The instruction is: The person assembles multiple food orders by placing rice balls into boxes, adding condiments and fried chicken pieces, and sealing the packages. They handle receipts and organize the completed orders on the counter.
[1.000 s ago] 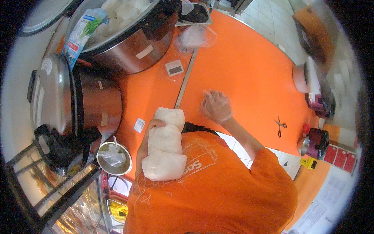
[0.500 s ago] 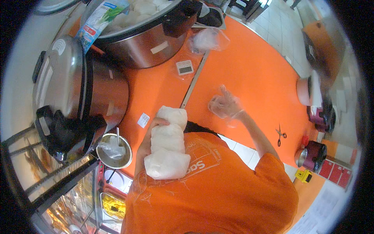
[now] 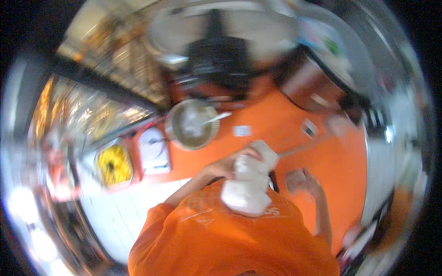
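My left hand [image 3: 225, 166] is closed around a stack of white wrapped packets [image 3: 251, 175], held against the front of my orange shirt [image 3: 230, 239]. The stack tilts, its lowest packet nearest my chest. To the right, over the orange counter [image 3: 258, 117], is my right hand [image 3: 307, 184] in a clear plastic glove. Motion smears its fingers, so whether they are apart or closed does not show. Beyond my left hand, a small white label [image 3: 241, 131] lies on the counter.
A steel bowl [image 3: 171, 131] with a white-handled utensil stands left of the label. Nearby are a white scale [image 3: 154, 158] and a tray of yellow food [image 3: 114, 164]. Two big cookers, one dark-fronted [image 3: 218, 60], one copper-sided [image 3: 313, 80], stand behind. A lit glass case [image 3: 101, 108] is at left.
My view has swung left, bringing the bowl, scale, yellow tray and glass case further into sight and blurring the picture. The packets stay in my left hand; my right hand remains over the counter.
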`<state>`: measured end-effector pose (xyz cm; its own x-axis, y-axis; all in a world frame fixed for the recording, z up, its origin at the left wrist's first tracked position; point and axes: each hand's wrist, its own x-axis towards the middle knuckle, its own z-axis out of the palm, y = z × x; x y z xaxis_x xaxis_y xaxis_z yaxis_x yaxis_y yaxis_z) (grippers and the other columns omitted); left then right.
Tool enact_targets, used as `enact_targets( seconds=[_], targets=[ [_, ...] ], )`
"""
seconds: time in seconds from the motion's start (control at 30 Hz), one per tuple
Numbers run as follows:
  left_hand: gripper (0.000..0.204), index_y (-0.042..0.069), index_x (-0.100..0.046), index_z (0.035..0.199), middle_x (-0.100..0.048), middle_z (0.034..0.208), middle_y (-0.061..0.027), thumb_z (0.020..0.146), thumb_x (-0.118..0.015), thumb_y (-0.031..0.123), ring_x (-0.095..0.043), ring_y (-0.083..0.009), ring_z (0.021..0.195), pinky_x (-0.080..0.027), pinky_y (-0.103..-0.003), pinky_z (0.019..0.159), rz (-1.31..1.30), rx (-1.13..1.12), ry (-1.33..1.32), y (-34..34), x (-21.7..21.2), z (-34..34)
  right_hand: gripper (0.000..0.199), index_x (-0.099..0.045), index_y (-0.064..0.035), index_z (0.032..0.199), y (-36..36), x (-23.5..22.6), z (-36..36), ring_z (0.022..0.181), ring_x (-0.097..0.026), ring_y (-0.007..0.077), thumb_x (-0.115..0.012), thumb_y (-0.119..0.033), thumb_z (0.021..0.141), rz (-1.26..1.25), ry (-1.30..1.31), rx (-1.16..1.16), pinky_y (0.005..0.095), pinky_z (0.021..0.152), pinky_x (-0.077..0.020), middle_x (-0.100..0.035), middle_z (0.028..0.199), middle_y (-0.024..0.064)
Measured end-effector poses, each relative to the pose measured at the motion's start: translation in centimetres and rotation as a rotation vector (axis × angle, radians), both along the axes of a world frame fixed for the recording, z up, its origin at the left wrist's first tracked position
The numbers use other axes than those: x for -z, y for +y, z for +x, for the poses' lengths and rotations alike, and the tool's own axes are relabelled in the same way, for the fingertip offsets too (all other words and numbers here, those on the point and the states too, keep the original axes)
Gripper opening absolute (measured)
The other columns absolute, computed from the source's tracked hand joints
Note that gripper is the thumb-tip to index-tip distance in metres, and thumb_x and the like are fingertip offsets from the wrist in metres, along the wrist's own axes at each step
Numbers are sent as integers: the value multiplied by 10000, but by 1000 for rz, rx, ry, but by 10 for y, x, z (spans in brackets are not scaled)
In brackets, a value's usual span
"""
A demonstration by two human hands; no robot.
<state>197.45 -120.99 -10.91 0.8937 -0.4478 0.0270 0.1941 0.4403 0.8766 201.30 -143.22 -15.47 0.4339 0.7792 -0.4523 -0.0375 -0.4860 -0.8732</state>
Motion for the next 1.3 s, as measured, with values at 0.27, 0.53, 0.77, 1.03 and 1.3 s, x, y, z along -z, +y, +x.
enact_targets(
  seconds=[0.27,0.53,0.77,1.03,1.3],
  targets=[
    [809,107,-505,1269,-431,1281,-103,611,-804,469,-375,-265,1259,-256,-397,1074,6,-544,-210,56,3,-149,573,-559,-156,1249,128,1,-76,1125,-531,255,-713,-441,776,105,192,-503,426,920,-461,-585,1169,58],
    [970,131,-505,1276,-324,1380,-125,511,-866,605,-345,-296,1295,-264,-402,1082,92,-1091,-39,108,-7,-443,581,-550,-155,1261,246,-9,-145,1121,-540,256,-719,-436,781,-103,677,-529,437,920,-469,-583,1186,61],
    [1056,147,-552,1231,-346,1326,-123,387,-848,709,-348,-303,1282,-239,-415,1090,213,-1584,27,106,-5,-627,588,-543,-155,1271,389,7,-332,1119,-547,258,-724,-431,785,-160,915,-614,447,919,-477,-582,1201,64],
    [1045,123,-575,1170,-371,1267,-126,355,-860,711,-408,-308,1236,-320,-383,1049,38,-1954,71,152,25,-769,435,-572,-168,1219,617,4,-551,1045,-605,221,-643,-431,880,-47,907,-588,398,876,-528,-621,1162,41],
    [1044,94,-584,1145,-386,1241,-133,337,-880,685,-419,-304,1238,-344,-372,1039,122,-2063,77,312,19,-915,462,-554,-222,1255,934,10,-757,1054,-611,215,-663,-442,864,258,781,-444,404,880,-451,-613,1196,10]
  ],
)
